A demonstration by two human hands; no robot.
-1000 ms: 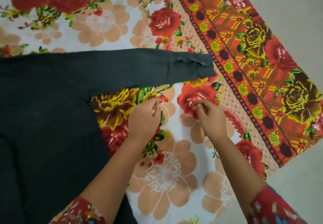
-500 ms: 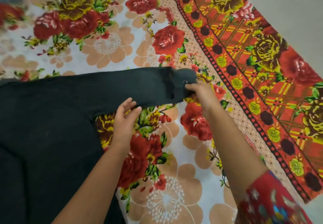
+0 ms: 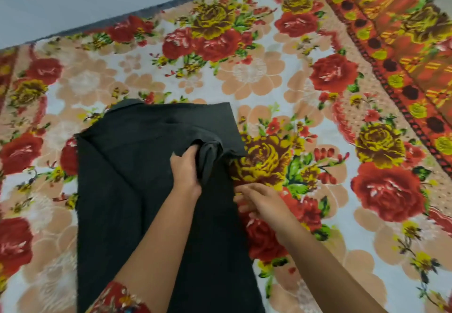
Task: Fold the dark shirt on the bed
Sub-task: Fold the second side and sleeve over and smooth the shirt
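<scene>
Your left hand (image 3: 186,169) grips a bunched fold of the dark shirt (image 3: 132,190), which lies spread lengthwise on the bed (image 3: 259,78) with its floral cover. Your right hand (image 3: 260,201) is open, fingers loosely spread at the shirt's right edge.

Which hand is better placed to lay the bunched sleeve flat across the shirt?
Left, probably. The left hand grips the bunched sleeve over the dark shirt; the right hand holds nothing, beside the shirt's right edge.
</scene>
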